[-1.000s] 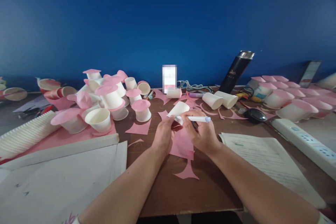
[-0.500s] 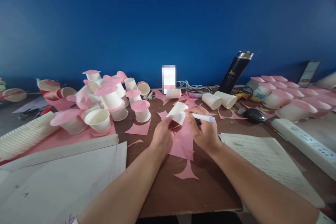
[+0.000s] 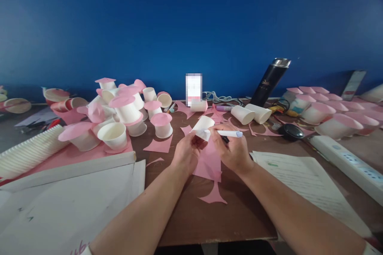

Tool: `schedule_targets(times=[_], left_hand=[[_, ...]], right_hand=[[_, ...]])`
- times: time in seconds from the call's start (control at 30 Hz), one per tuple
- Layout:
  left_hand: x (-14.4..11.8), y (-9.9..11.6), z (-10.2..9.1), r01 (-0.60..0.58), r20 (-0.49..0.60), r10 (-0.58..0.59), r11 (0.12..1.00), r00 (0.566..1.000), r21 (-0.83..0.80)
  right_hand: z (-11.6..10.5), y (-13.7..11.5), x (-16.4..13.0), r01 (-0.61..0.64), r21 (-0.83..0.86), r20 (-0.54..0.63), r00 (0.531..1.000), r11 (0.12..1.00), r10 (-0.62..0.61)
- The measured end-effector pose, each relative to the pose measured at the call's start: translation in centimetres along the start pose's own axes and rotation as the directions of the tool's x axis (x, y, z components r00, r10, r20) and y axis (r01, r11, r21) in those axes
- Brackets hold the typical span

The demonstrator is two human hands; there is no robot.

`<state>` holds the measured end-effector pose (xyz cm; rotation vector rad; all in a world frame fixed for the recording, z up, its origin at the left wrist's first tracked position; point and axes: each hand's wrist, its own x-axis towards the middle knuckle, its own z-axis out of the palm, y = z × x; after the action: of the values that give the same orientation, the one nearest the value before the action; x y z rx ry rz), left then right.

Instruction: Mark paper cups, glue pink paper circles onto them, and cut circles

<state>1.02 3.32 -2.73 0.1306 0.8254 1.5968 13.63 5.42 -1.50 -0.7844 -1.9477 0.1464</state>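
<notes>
My left hand (image 3: 187,153) is closed round a small white paper cup (image 3: 204,125), held tilted above the table. My right hand (image 3: 231,151) grips a white marker pen (image 3: 229,133) between thumb and fingers, its writing end at the cup's side. Something black, perhaps a cap, shows under the right fingers. Beneath both hands lies a pink paper sheet (image 3: 209,163), with a pink offcut (image 3: 214,197) nearer me. Left of the cup stands a paper cup with a pink disc on top (image 3: 161,124).
At left are a pile of pink-topped cups (image 3: 122,107), a long stack of cups (image 3: 32,151) and a white board (image 3: 74,203). To the right are a black flask (image 3: 266,81), two cups lying down (image 3: 243,114), a written sheet (image 3: 305,183) and a power strip (image 3: 350,163).
The marker in my right hand has shifted slightly left and lies a little flatter against the cup. My left hand keeps its hold. The whole view has moved very slightly.
</notes>
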Motion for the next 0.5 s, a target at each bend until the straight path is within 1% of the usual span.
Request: schedule_targets(times=[0.07, 0.13, 0.2, 0.27, 0.4, 0.43, 0.5], left_hand=[[-0.03, 0.05, 0.08, 0.002, -0.002, -0.002, 1.000, 1.000, -0.013], [-0.03, 0.11, 0.14, 0.005, 0.003, -0.005, 1.000, 1.000, -0.025], [-0.01, 0.13, 0.18, 0.008, -0.002, -0.008, 1.000, 1.000, -0.026], [0.04, 0.10, 0.18, 0.009, -0.010, -0.009, 1.000, 1.000, -0.019], [0.10, 0.07, 0.14, -0.006, 0.005, 0.006, 1.000, 1.000, -0.016], [0.10, 0.10, 0.14, -0.007, 0.009, 0.007, 1.000, 1.000, -0.019], [0.08, 0.17, 0.16, 0.000, 0.010, 0.000, 1.000, 1.000, -0.027]], right_hand=[[-0.04, -0.04, -0.04, 0.017, 0.030, 0.031, 0.999, 0.999, -0.018], [-0.06, -0.11, -0.09, 0.022, 0.032, 0.034, 0.999, 0.999, -0.023], [-0.07, -0.14, -0.09, -0.006, 0.006, 0.006, 1.000, 1.000, 0.006], [-0.07, -0.14, -0.07, -0.043, 0.002, 0.006, 0.999, 0.999, 0.043], [-0.04, -0.12, -0.04, -0.044, 0.081, 0.104, 0.994, 0.996, 0.035], [-0.05, -0.11, -0.03, -0.040, 0.087, 0.095, 0.995, 0.995, 0.032], [-0.11, -0.05, 0.05, -0.051, 0.072, 0.026, 0.998, 0.996, 0.049]])
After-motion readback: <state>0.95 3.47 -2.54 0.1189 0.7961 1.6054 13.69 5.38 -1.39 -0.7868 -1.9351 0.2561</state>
